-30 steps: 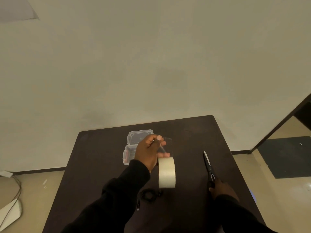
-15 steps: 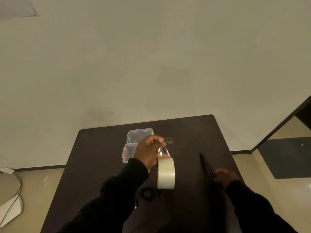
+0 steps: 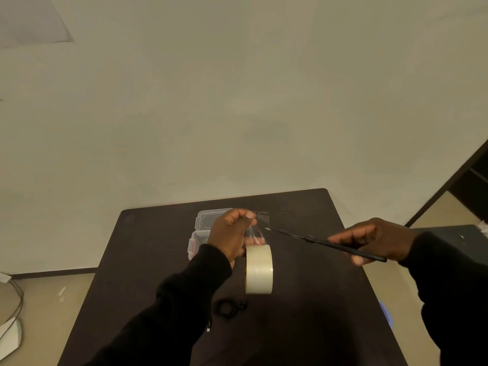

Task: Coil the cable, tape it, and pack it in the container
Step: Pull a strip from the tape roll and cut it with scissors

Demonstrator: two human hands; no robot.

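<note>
Tape strip held out for cutting, above table [image 3: 163,249].

Strip pinched by left hand [image 3: 231,237], tape roll [image 3: 258,269] hanging at 6 o'clock; scissors [image 3: 330,244] gripped in right hand [image 3: 375,241], tips at strip. Coiled cable [image 3: 227,308] lies below roll; clear container [image 3: 202,231] at 9 o'clock of left hand.

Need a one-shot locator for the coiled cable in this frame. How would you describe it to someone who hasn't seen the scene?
Start at the dark table and find the pale tape roll hanging from the left hand. The coiled cable lies flat on the table just below and left of that roll, beside the dark sleeve. It is the only small black ring there; the clear container sits farther back.
</note>
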